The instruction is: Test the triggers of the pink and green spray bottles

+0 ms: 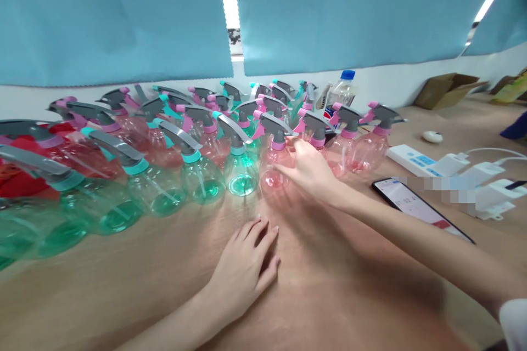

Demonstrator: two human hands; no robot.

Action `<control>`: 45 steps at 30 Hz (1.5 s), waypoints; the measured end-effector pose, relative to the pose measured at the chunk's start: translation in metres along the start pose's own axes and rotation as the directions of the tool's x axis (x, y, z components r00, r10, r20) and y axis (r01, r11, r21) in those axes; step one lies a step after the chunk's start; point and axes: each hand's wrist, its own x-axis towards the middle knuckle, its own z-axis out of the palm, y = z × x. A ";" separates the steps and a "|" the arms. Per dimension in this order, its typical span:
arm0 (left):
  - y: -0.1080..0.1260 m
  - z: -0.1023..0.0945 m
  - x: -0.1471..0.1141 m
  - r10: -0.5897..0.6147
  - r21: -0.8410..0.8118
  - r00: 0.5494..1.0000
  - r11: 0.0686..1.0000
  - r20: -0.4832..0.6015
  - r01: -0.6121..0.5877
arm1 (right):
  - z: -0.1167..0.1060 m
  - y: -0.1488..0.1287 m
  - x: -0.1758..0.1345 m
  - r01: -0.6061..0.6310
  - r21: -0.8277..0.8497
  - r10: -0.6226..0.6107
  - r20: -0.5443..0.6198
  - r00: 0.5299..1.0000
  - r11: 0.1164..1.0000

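Right hand [315, 170] has thumb across the front and fingers round the right side of the pink spray bottle [272, 156], holding it. Bottle's upright, long axis vertical, just right of a green bottle [241, 173]. Left hand [245, 266] is farther off: fingers loosely spread on the table [164, 290], bottle ahead and slightly right.

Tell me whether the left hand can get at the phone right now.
Probably not straight across: the right forearm stretches between the left hand and the phone. The left hand would likely have to go over or around that arm.
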 end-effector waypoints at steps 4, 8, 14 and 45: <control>-0.001 0.002 0.004 0.008 -0.010 1.000 1.000 -0.001 -0.008 | -0.026 0.006 -0.024 -0.005 0.100 0.007 -0.019 1.000 0.995; 0.000 0.005 0.016 0.029 -0.053 1.000 0.998 0.006 -0.029 | -0.054 0.031 -0.041 -0.073 0.129 0.078 -0.029 0.997 0.989; 0.009 0.013 0.046 0.102 -0.119 0.995 0.988 0.005 -0.100 | -0.058 0.063 -0.027 -0.212 0.113 0.221 -0.073 0.973 0.971; 0.025 0.022 0.064 -0.060 -0.661 0.992 0.750 -0.112 -0.029 | -0.085 0.003 -0.094 0.002 0.030 -0.006 0.138 0.990 1.000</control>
